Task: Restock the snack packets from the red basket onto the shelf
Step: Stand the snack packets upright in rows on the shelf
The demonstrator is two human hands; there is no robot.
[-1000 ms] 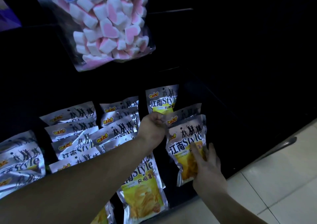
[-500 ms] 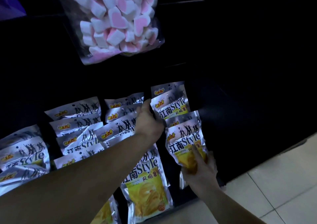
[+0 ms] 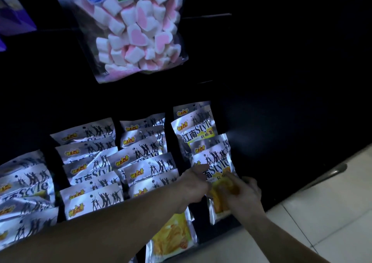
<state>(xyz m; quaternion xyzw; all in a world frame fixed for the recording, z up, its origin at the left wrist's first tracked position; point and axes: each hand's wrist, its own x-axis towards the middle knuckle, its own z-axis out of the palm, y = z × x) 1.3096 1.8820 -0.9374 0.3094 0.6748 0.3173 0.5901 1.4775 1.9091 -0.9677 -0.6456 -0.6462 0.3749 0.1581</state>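
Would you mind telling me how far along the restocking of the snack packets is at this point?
Done: several columns of silver foil snack packets already lie overlapped on the dark shelf. In hand: the left hand and right hand both grip the front silver-and-yellow packet of the rightmost column. Left: the red basket is out of view, so the remaining stock cannot be told.

Your left hand [image 3: 193, 184] is covering the left edge of the front packet [image 3: 218, 167]. Its fingers are curling out of sight, so you are not seeing how it grips. Your right hand [image 3: 244, 197] is blurring across that packet's yellow lower half. Just left of the front packet, your forearm [image 3: 120, 222] is hiding the top of the lower packet [image 3: 171, 237]. High above the front packet, the marshmallow bag [image 3: 138, 39] is running off the top edge.
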